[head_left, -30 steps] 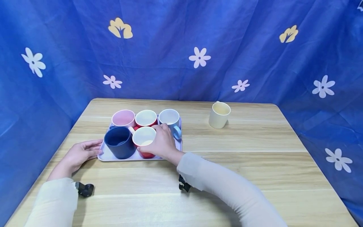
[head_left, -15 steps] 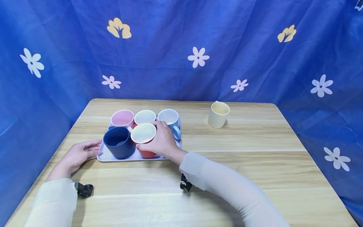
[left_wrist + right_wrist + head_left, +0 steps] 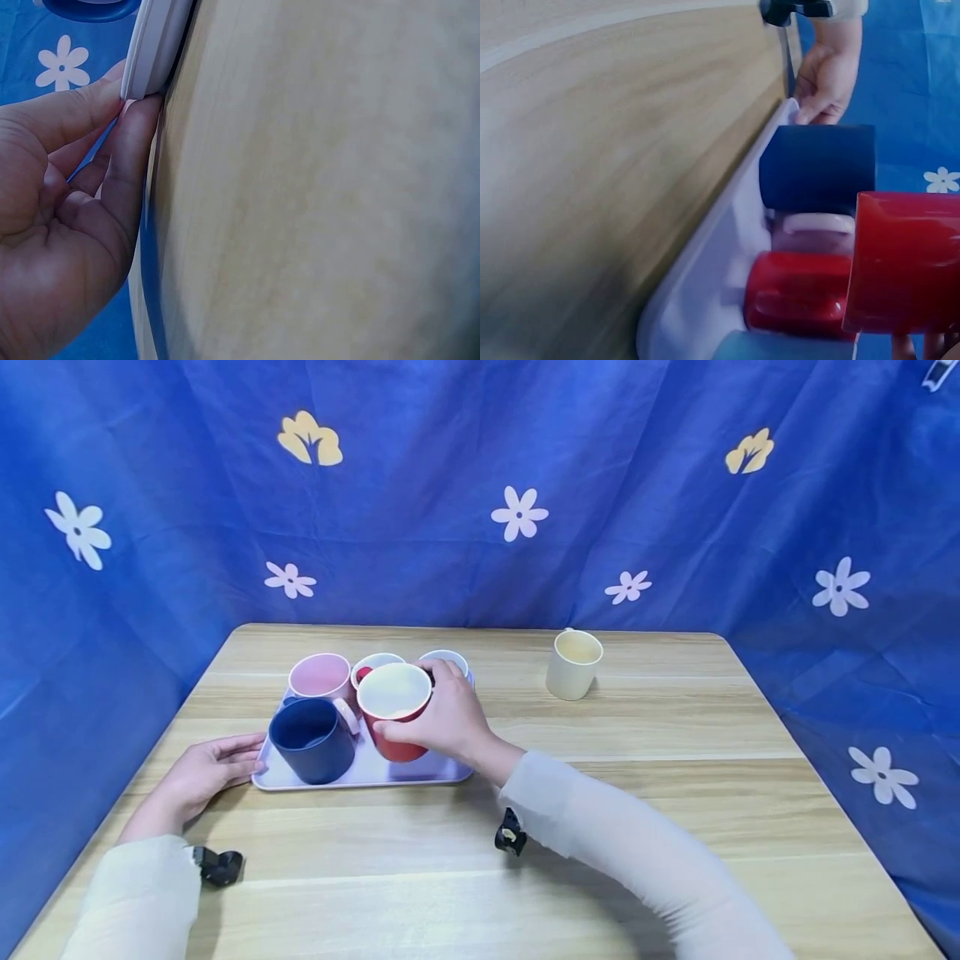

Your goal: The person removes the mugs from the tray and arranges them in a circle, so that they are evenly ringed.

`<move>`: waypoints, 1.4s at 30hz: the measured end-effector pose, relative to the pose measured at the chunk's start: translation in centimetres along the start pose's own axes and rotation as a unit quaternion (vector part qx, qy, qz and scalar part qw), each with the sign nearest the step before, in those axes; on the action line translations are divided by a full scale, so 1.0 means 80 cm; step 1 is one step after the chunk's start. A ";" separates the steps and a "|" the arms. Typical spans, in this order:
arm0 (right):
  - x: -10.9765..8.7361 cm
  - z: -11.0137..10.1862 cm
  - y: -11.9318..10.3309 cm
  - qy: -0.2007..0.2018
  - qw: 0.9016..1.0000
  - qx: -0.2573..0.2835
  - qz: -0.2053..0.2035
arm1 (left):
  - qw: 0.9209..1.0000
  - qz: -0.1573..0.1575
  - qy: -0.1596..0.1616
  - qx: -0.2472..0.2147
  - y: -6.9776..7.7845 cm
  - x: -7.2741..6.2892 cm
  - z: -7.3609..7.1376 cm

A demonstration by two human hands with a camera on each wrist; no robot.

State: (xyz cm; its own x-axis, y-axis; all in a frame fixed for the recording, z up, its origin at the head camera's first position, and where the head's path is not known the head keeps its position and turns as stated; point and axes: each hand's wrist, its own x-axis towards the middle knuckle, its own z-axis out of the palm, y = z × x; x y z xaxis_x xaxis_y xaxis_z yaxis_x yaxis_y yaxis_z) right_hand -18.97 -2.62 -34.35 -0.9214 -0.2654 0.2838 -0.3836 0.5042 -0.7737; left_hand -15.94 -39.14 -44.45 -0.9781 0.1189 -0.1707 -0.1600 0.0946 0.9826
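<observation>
My right hand (image 3: 453, 714) grips a red mug (image 3: 397, 735) with a white inside, thumb on the near side and fingers behind. In the right wrist view the mug hangs clear of the lilac tray (image 3: 694, 322). At the tray's left near corner, my left hand (image 3: 202, 777) pinches the edge, seen closely in the left wrist view. A navy mug (image 3: 313, 752) stands front left on the tray, a pink mug (image 3: 321, 677) behind it. The second red mug (image 3: 802, 296) and a light blue mug (image 3: 780, 346) are partly hidden by the raised mug and hand.
A cream mug (image 3: 573, 668) stands alone at the back right of the wooden table (image 3: 637, 760). Blue flowered cloth (image 3: 450, 560) hangs along the table's back and sides. Dark wrist mounts (image 3: 217, 867) jut out near the tabletop.
My right hand has lifted the front red mug off the tray and shifted it slightly back and right. The left hand stays at the tray's corner.
</observation>
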 end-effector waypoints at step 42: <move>0.028 -0.193 0.114 0.207 0.971 -0.045 0.109 | 1.000 -0.006 -0.012 -0.026 -0.001 0.001 0.000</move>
State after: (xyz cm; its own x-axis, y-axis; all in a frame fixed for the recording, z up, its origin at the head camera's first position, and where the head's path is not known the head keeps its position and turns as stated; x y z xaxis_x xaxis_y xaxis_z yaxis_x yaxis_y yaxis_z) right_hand -25.50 14.07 -31.99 -0.9206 0.1990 0.3361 -0.1632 0.5858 -0.7939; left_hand -15.98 -39.14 -44.55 -0.9730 0.1409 -0.1828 -0.1784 0.0438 0.9830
